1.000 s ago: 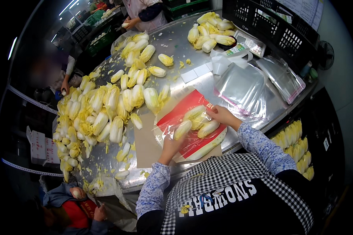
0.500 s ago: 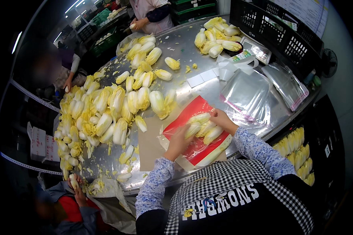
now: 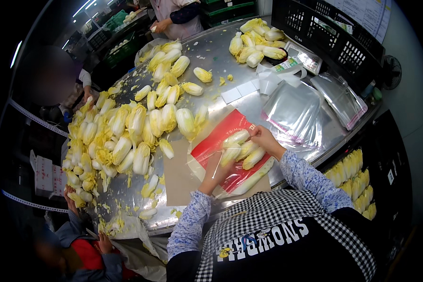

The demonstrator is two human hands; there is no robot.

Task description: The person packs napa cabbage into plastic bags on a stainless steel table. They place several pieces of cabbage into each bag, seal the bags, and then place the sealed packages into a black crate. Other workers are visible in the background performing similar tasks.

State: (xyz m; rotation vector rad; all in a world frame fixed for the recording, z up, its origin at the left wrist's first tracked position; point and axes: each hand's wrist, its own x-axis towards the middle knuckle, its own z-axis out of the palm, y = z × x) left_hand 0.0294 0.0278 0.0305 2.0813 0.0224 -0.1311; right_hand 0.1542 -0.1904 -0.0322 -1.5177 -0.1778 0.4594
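Several small napa cabbages (image 3: 253, 158) lie together in a clear plastic bag (image 3: 197, 165), over a red printed sheet (image 3: 215, 144). My right hand (image 3: 262, 139) is closed, pinching the bag's edge beside the cabbage tops. On the other side my left hand (image 3: 215, 170) is against the bag and the nearest cabbage; its fingers are smeared and partly behind shiny film. A long pale cabbage (image 3: 256, 177) lies along the sheet's near edge. Under all this is a brown cardboard sheet (image 3: 176, 181) on the metal table (image 3: 192, 105).
A big heap of cabbages (image 3: 120, 131) covers the table's left. Clear bags (image 3: 293, 113), a scale (image 3: 305, 57) and a black crate (image 3: 329, 40) stand at the right. Packed cabbages (image 3: 357, 181) sit below the right edge. Other people's hands (image 3: 104, 243) work at the left side.
My left hand has shifted slightly over the bag and blurred; my right hand keeps its pinch. The red sheet and cabbages have moved a little. The lower-left co-worker's hands have moved apart.
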